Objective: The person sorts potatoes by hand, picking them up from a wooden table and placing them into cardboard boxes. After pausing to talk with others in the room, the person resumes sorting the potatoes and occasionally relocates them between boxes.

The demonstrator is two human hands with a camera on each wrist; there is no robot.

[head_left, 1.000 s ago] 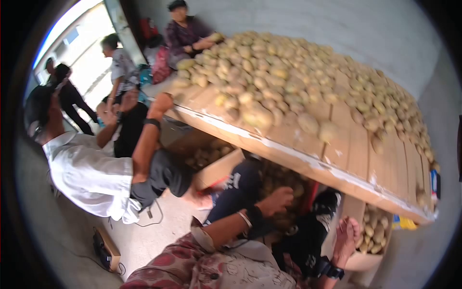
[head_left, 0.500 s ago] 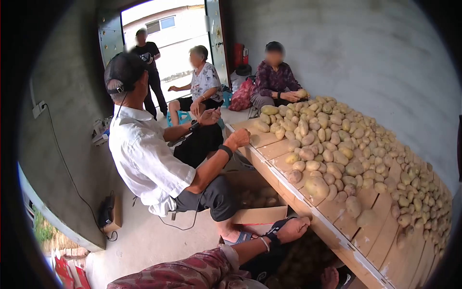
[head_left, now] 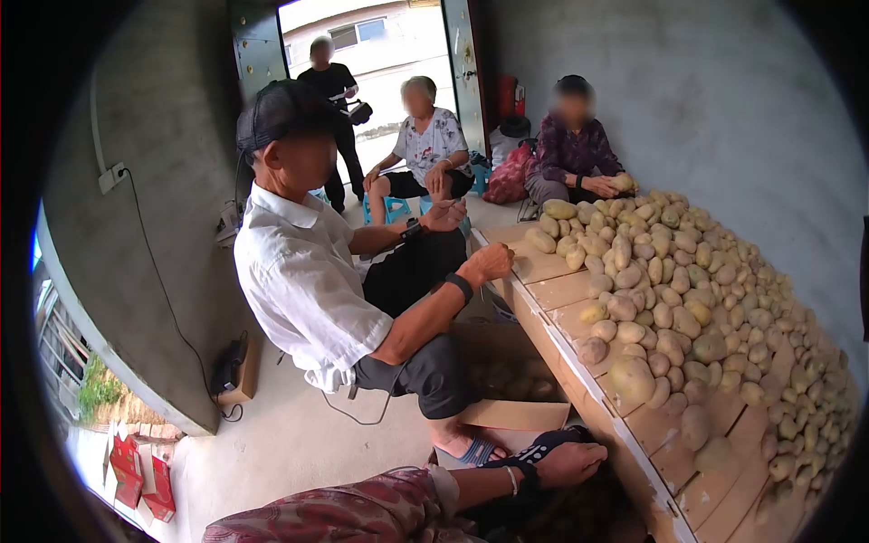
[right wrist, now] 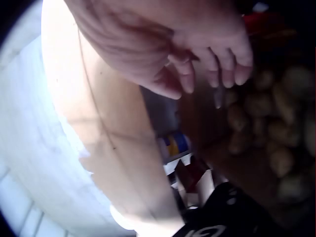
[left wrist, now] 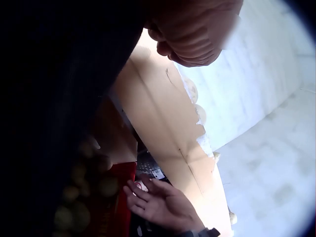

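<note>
My left hand point(head_left: 572, 463), with a white bracelet and dark band at its wrist, lies over my dark trouser leg beside the table edge. Its fingers are loosely curled and hold nothing; the left wrist view shows the same hand point(left wrist: 197, 34) at the top. Out of the head view, my right hand point(right wrist: 187, 49) hangs in front of the table's side with loosely extended fingers and nothing in them. A heap of potatoes point(head_left: 679, 290) covers much of the cardboard-topped table point(head_left: 588, 385). More potatoes point(right wrist: 281, 133) lie in a box below its edge.
Close on the left sits a person in a white shirt point(head_left: 308, 281), one fist on the table corner. Two seated people and one standing person are near the doorway. A cable point(head_left: 158, 262) runs down the left wall; red boxes point(head_left: 140, 471) stand at lower left.
The head view has swung left and up, bringing in the doorway and people. My right hand has left that view. My left hand appears closer to the table edge, still holding nothing.
</note>
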